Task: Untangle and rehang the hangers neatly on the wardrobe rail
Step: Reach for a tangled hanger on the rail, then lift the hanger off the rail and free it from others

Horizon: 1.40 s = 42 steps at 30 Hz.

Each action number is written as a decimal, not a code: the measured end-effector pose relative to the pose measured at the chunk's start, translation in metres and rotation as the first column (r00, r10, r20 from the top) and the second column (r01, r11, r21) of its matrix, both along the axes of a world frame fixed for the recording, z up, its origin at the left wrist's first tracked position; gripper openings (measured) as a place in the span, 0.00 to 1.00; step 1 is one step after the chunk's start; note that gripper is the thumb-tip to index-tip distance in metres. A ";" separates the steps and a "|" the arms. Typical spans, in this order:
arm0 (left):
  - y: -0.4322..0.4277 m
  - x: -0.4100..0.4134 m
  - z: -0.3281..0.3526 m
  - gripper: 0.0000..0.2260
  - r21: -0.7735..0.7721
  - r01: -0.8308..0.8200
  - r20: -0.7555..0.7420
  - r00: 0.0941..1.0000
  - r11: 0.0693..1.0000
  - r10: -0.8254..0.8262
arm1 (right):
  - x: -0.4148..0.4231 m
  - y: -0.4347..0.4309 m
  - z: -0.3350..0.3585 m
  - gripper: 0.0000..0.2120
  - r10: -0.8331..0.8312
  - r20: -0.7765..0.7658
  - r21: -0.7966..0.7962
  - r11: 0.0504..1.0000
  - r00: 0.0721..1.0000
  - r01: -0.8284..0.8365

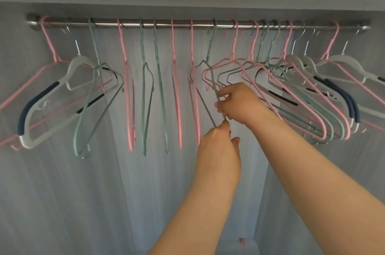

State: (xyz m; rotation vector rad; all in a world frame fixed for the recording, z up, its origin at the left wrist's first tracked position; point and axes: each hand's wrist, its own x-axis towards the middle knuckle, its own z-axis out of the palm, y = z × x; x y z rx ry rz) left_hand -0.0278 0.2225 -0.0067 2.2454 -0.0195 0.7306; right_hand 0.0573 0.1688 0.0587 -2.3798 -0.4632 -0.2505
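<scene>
grip: left hand (218, 142), right hand (236, 104) pinch green hanger (213, 79) | risk: your tug may unhook snagged pink hanger (234, 45) off rail (181, 24)

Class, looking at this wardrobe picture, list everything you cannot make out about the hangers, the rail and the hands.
- Head view: far-left pink hanger is cut off by the left edge.
- Head view: far-right white hanger runs off the right edge.
- Head view: part of the green hanger is hidden by the right hand and left hand gripping it.
- Head view: small pink object at the bottom is too small to identify.
</scene>
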 end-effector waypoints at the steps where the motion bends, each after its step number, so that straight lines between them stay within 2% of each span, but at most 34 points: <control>1: 0.001 0.000 0.000 0.12 0.012 -0.005 0.005 1.000 1.000 0.005 | 0.000 0.001 0.000 0.21 0.006 -0.005 0.010 1.000 1.000 -0.006; 7: 0.001 -0.003 0.000 0.11 0.018 -0.019 0.039 0.999 1.000 0.018 | -0.001 0.003 0.002 0.21 0.017 -0.006 0.025 1.000 1.000 -0.017; 12: 0.001 -0.005 -0.003 0.13 0.025 -0.014 0.074 0.997 1.000 0.012 | -0.006 0.003 0.005 0.20 -0.004 0.001 -0.048 0.999 1.000 0.004; 14: 0.000 -0.007 -0.006 0.15 0.021 -0.003 0.075 0.997 1.000 0.002 | -0.013 -0.007 0.010 0.19 -0.047 0.114 -0.077 0.995 0.992 0.056; 16: -0.001 -0.007 -0.008 0.17 -0.008 0.011 0.071 0.997 1.000 -0.011 | -0.018 -0.027 0.016 0.18 -0.153 0.300 -0.012 0.986 0.941 0.165; 18: -0.002 -0.005 -0.010 0.16 -0.052 0.023 0.073 0.997 0.998 -0.019 | -0.018 -0.049 0.021 0.18 -0.241 0.400 0.058 0.970 0.884 0.238; 20: -0.005 -0.002 -0.011 0.18 -0.092 0.023 0.068 0.998 0.996 -0.017 | -0.009 -0.061 0.019 0.21 -0.264 0.316 0.029 0.963 0.911 0.269; 22: -0.011 0.001 -0.011 0.23 -0.102 0.039 0.061 0.998 0.994 -0.033 | 0.001 -0.060 0.011 0.22 -0.238 0.142 0.001 0.971 0.961 0.240; 24: -0.016 0.003 -0.013 0.25 -0.095 0.067 0.062 0.996 0.993 -0.062 | 0.009 -0.053 0.001 0.20 -0.172 0.031 0.056 0.984 0.985 0.170; 26: -0.019 0.004 -0.014 0.24 -0.078 0.078 0.076 0.995 0.994 -0.072 | 0.014 -0.047 -0.007 0.17 -0.117 -0.013 0.157 0.981 0.993 0.117; 30: -0.021 0.006 -0.017 0.24 -0.040 0.085 0.093 0.992 0.996 -0.081 | 0.017 -0.037 -0.016 0.14 -0.073 0.030 0.275 0.960 0.997 0.062; 33: -0.022 0.005 -0.018 0.24 -0.035 0.077 0.092 0.993 0.996 -0.074 | 0.014 -0.031 -0.016 0.17 -0.036 0.039 0.320 0.947 0.999 0.021; 35: -0.023 0.004 -0.017 0.24 -0.031 0.061 0.103 0.993 0.998 -0.057 | 0.013 -0.029 -0.015 0.15 -0.025 0.049 0.345 0.939 0.998 0.006; 38: -0.024 0.002 -0.015 0.20 -0.031 0.040 0.095 0.995 0.999 -0.037 | 0.013 -0.027 -0.013 0.10 -0.043 0.055 0.360 0.933 0.998 0.020; 42: -0.027 0.001 -0.015 0.13 -0.001 0.008 0.103 0.995 1.000 -0.007 | 0.011 -0.031 -0.012 0.13 -0.028 0.053 0.365 0.931 0.998 0.007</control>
